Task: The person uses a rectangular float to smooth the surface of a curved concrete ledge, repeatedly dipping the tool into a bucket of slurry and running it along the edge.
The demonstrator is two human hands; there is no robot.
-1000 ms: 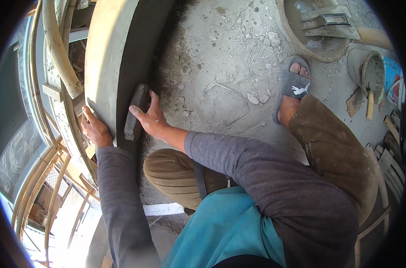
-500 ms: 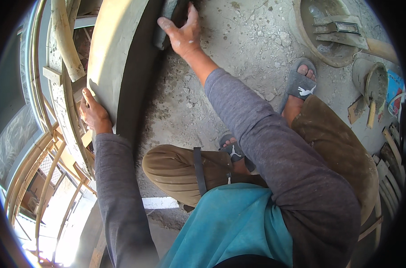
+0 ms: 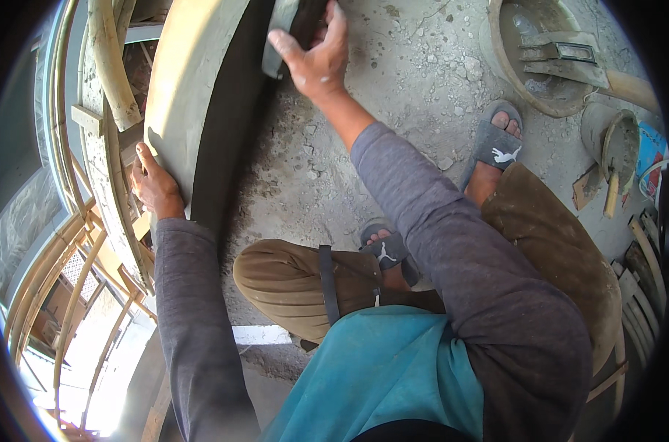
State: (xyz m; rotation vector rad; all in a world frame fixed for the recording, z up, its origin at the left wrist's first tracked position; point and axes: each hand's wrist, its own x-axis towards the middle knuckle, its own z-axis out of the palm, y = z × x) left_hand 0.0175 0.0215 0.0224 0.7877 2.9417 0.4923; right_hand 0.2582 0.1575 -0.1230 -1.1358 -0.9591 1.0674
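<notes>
A curved wall (image 3: 183, 96) with a smooth grey cement top and a dark, damp-looking side runs up the left of the view. My left hand (image 3: 156, 186) grips its left edge, thumb on top and fingers curled out of sight. Near the upper middle, my right hand (image 3: 321, 65) is closed round a grey, block-like plastering float (image 3: 281, 40), the thumb along its near face. The float is tilted beside the dark side of the wall; whether it touches cannot be told. Its upper end is cut off by the frame.
Bamboo poles (image 3: 113, 74) and curved strips stand left of the wall. Crumbs of mortar litter the concrete floor (image 3: 415, 66). At the upper right are a round basin (image 3: 496, 44) with a wooden-handled tool across it, a smaller bucket (image 3: 596, 132) and a blue container (image 3: 651, 147).
My right hand has moved a little to the right with the float, which has tilted and shows more of its edge. My left hand stays on the wall.
</notes>
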